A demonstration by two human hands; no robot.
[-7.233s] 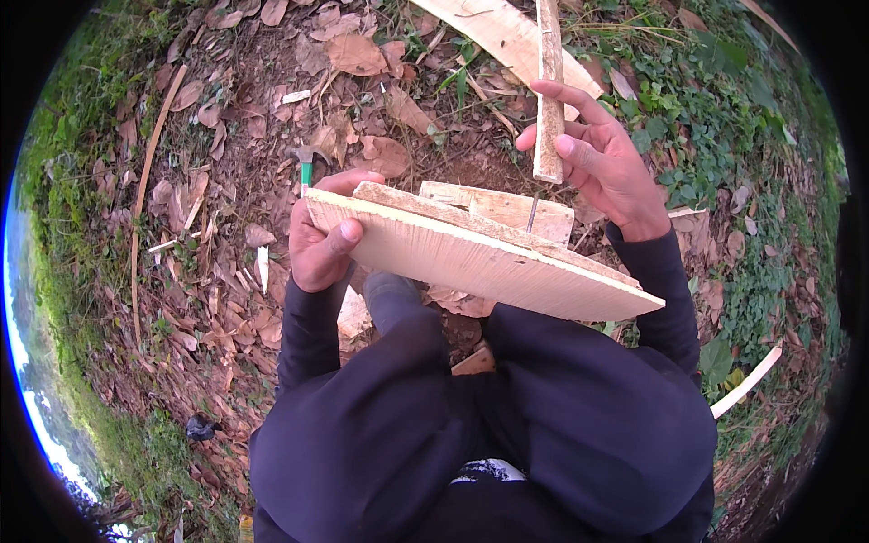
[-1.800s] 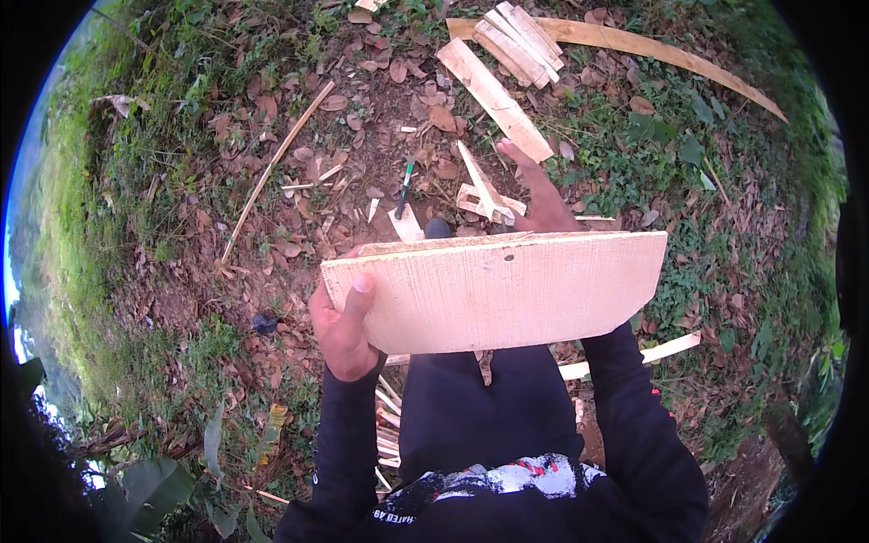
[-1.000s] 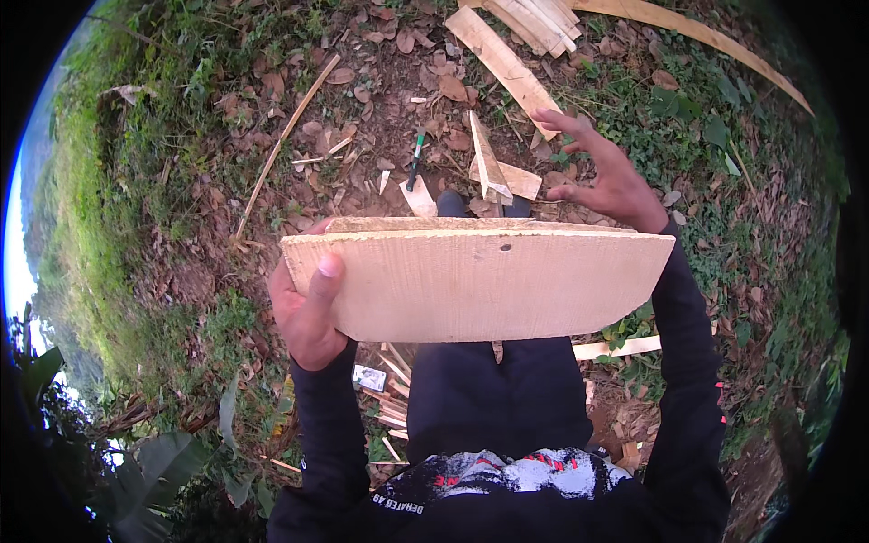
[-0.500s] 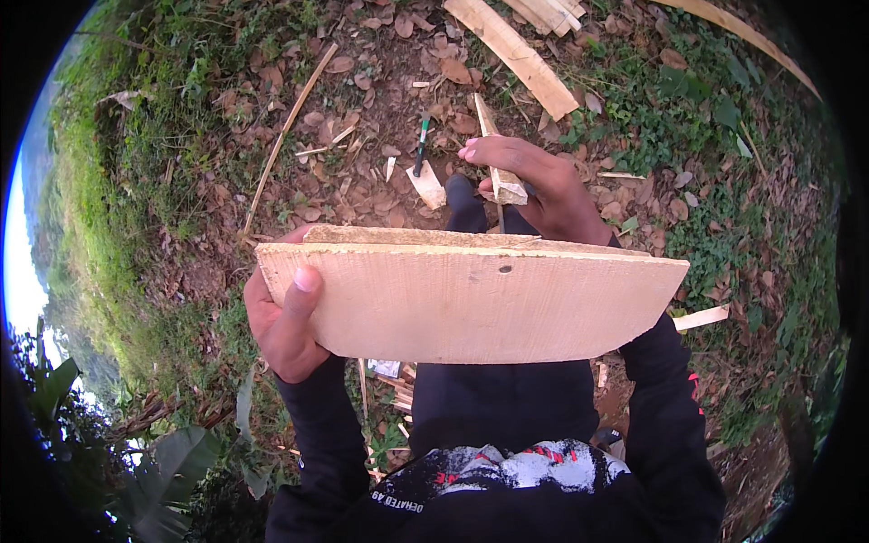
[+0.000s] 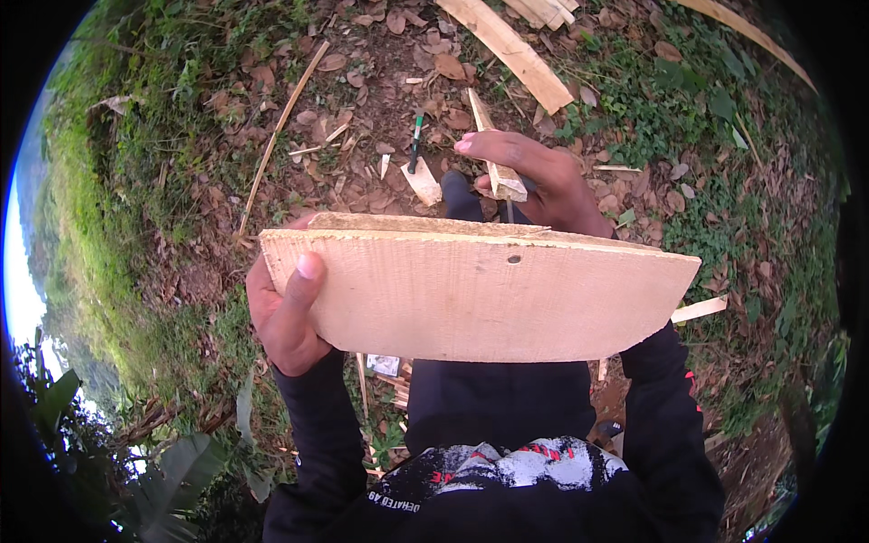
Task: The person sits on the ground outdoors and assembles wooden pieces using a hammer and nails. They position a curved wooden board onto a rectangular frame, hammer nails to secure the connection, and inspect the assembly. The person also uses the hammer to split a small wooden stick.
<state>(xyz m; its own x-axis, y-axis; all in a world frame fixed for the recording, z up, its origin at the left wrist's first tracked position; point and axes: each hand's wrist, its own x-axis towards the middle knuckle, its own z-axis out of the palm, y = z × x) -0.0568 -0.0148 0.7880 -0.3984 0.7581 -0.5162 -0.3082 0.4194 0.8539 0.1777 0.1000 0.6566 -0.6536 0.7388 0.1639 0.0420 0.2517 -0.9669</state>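
My left hand (image 5: pixel 285 308) grips the left end of a broad pale wooden board (image 5: pixel 489 294) with one curved edge and a small hole near its top. I hold it flat in front of my chest, and more planks seem stacked under its far edge. Beyond the board, my right hand (image 5: pixel 534 176) closes around a narrow wooden strip (image 5: pixel 493 163) that points away from me. My dark sleeves and trousers show below the board.
The ground is bare earth with dry leaves and grass. Long planks (image 5: pixel 511 50) lie at the top. A green-handled tool (image 5: pixel 415 145) and a pale wood offcut (image 5: pixel 422 181) lie near my shoe. A thin stick (image 5: pixel 281 127) runs at left; another strip (image 5: pixel 699 310) lies at right.
The board has risen closer to the camera and tilted flatter. My right hand reached down to the ground and has closed on the narrow strip.
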